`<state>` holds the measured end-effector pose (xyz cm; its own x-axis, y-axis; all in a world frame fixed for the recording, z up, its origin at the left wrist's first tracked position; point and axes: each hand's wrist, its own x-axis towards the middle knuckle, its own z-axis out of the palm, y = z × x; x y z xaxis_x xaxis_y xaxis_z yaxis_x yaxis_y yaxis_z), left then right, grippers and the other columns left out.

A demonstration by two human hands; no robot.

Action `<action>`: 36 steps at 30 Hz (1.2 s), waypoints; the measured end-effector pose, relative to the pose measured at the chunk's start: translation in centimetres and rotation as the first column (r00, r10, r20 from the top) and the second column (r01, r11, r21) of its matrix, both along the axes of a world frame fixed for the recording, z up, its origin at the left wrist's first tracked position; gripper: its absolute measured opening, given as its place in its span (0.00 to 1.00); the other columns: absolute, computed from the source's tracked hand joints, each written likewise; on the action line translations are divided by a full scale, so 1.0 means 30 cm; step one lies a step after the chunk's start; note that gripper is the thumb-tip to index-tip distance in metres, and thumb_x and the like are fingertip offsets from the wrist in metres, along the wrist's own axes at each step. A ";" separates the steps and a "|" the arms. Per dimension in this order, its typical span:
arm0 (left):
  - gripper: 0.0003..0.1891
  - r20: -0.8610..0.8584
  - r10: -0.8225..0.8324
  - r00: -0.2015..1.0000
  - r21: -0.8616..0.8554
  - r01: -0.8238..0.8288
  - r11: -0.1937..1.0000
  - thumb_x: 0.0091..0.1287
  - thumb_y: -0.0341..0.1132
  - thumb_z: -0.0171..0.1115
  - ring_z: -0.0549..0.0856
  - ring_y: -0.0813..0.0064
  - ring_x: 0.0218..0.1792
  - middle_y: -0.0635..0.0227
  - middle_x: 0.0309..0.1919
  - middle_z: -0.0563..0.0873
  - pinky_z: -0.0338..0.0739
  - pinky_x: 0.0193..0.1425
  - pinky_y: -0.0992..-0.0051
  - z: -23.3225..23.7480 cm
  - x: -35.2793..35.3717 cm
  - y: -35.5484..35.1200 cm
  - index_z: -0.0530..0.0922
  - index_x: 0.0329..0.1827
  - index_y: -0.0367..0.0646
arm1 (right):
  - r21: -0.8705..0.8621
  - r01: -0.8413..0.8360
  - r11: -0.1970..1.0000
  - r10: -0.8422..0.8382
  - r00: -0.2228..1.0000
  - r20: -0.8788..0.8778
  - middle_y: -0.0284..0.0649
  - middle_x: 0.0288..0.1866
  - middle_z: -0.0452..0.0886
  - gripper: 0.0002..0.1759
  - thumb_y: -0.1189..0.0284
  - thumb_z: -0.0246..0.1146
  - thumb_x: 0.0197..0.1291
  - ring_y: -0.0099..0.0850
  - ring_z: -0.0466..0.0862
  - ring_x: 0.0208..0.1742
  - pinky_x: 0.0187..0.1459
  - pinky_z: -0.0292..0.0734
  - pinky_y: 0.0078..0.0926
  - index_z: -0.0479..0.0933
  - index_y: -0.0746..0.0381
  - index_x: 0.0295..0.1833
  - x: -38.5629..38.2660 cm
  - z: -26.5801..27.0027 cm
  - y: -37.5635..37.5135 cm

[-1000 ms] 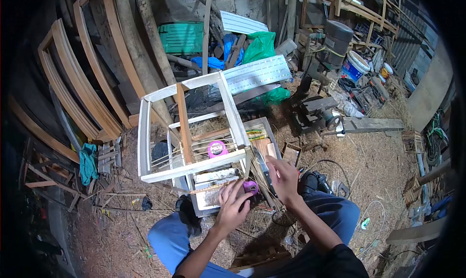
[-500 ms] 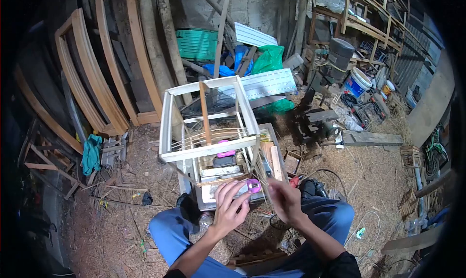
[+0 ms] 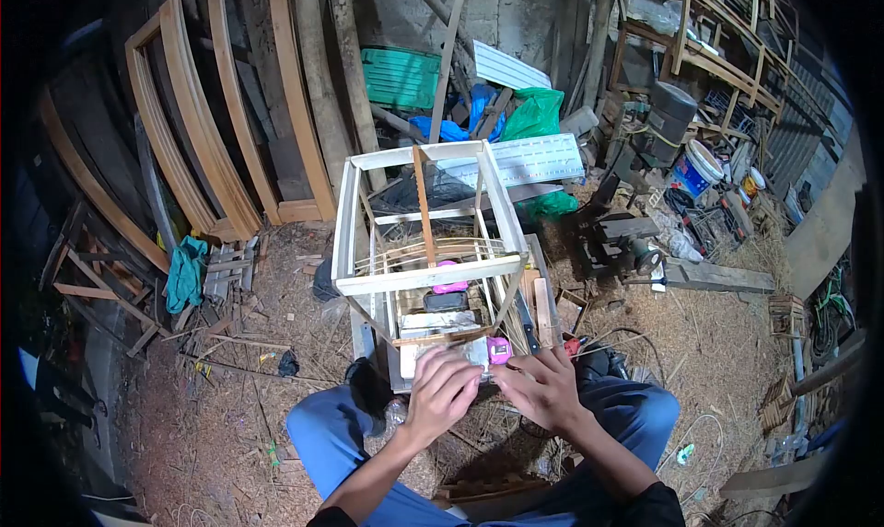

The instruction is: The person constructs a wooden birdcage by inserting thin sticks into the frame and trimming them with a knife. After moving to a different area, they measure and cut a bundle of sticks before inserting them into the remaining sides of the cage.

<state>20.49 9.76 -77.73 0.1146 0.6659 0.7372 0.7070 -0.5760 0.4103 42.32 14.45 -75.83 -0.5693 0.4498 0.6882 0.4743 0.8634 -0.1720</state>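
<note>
My left hand (image 3: 440,393) is closed in a pinch over the front edge of a low bench, thumb against fingertips. My right hand (image 3: 541,393) is just to the right, its fingers bent together and pointing at the left hand. Whatever thin thing may lie between the fingertips is too small to make out. Right beyond them, a pink tape measure (image 3: 499,349) rests beside a pale block (image 3: 475,350). A whitish wooden frame (image 3: 428,279) stands upright behind it, with a brown slat (image 3: 424,205) across it. Inside the frame lie another pink object (image 3: 449,277) and a dark block (image 3: 447,301).
My knees flank the bench. A knife-like tool with a dark handle (image 3: 529,334) lies right of the frame. Wooden frames (image 3: 189,122) lean at the left. A bucket (image 3: 697,168), a plank (image 3: 718,276) and a cable lie at the right on the shaving-strewn floor.
My right hand has come down and left toward the left hand, its fingers now bent inward. The tape measure no longer sits at my left fingertips. The whole view has shifted slightly.
</note>
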 end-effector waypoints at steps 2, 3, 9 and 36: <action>0.11 0.058 -0.040 0.998 -0.013 0.041 0.999 0.62 0.27 0.74 0.87 0.63 0.49 0.67 0.42 0.89 0.76 0.64 0.58 -0.012 -0.007 0.003 0.87 0.47 0.42 | -0.009 -0.008 1.000 0.008 1.000 -0.009 0.27 0.44 0.82 0.24 0.69 0.76 0.53 0.29 0.80 0.42 0.41 0.67 0.32 0.86 0.45 0.59 -0.016 0.010 0.003; 0.11 0.061 -0.046 0.997 -0.017 0.047 0.999 0.61 0.25 0.74 0.86 0.63 0.44 0.66 0.40 0.88 0.78 0.55 0.61 -0.004 -0.008 -0.001 0.87 0.46 0.40 | -0.011 0.012 1.000 -0.012 1.000 -0.006 0.25 0.42 0.83 0.23 0.69 0.78 0.51 0.29 0.80 0.41 0.43 0.67 0.32 0.87 0.46 0.56 -0.024 0.013 0.002; 0.10 0.144 -0.038 0.989 -0.048 0.046 0.998 0.60 0.21 0.73 0.85 0.63 0.33 0.62 0.36 0.88 0.80 0.37 0.66 -0.015 -0.012 -0.001 0.85 0.44 0.38 | 0.028 0.019 0.999 -0.019 1.000 -0.007 0.25 0.38 0.83 0.19 0.70 0.80 0.50 0.28 0.79 0.36 0.39 0.68 0.31 0.87 0.51 0.50 -0.075 0.014 0.014; 0.04 0.705 -0.045 0.707 -0.288 0.344 0.894 0.70 0.20 0.68 0.79 0.87 0.35 0.69 0.36 0.86 0.72 0.40 0.83 -0.028 -0.055 0.033 0.84 0.44 0.33 | -0.191 -0.174 0.966 0.165 0.984 -0.061 0.35 0.44 0.85 0.21 0.79 0.72 0.50 0.38 0.83 0.44 0.43 0.76 0.35 0.84 0.57 0.53 -0.131 0.017 0.091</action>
<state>18.84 10.74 -78.58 -0.1447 0.9191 0.3664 0.0485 -0.3633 0.9304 38.39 17.17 -75.31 -0.6197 0.4769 0.6234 0.3118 0.8785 -0.3621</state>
